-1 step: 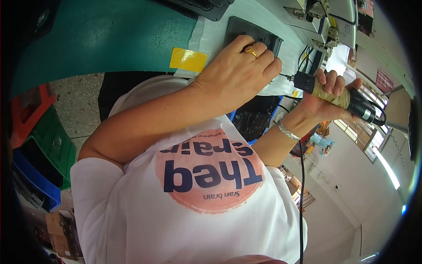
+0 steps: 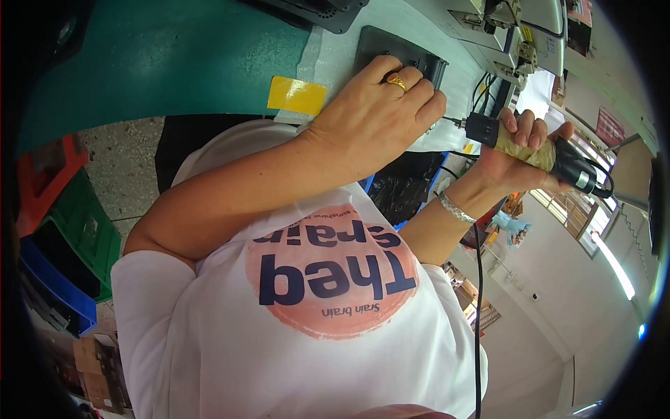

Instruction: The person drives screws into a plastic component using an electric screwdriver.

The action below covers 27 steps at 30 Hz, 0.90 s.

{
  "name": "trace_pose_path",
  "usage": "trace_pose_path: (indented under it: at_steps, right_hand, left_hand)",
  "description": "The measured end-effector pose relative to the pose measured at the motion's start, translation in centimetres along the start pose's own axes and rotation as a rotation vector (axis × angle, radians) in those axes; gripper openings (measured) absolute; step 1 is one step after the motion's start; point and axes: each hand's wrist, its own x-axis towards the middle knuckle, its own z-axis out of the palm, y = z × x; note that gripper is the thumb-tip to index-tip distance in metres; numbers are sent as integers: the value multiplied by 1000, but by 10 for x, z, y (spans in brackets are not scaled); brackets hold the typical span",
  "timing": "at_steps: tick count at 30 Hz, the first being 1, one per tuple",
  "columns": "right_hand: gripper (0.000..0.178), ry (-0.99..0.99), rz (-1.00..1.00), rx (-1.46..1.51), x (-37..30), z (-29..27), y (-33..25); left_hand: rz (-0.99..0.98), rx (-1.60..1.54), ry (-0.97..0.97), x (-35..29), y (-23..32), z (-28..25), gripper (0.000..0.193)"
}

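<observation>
In my right hand (image 2: 504,170) is a black electric screwdriver (image 2: 525,151), its middle wrapped in yellowish tape. My fingers close around that taped grip, and the bit end points left toward my other hand. My left hand (image 2: 380,108), with a gold ring, bends its fingers down over a flat black plastic casing (image 2: 377,47). The casing lies on a white foam sheet (image 2: 324,59). My left fingertips are hidden behind the knuckles, as is the screwdriver's bit tip.
A green mat (image 2: 174,59) covers the bench at left, with a yellow label (image 2: 296,95) at its edge. Another black device (image 2: 335,10) sits at the far side. Light grey machines (image 2: 513,42) stand far right. A black cord (image 2: 479,307) hangs at right. Coloured bins (image 2: 84,244) stand lower left.
</observation>
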Motion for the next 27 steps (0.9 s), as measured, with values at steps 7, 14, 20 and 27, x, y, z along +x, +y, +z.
trace_pose_path:
  at_steps: [7,14,20,27]
  right_hand:
    - [50,51,-131,-109,-15,16,5]
    - [12,64,-112,-164,-11,21,3]
    - [11,100,-117,-152,-12,19,2]
    - [11,153,-130,-147,-15,17,3]
  left_hand:
    - [-1,31,-10,0,2,0,51]
    - [4,87,3,0,0,0,52]
    - [0,70,-14,1,0,-2,54]
    - [1,66,-8,0,0,-2,54]
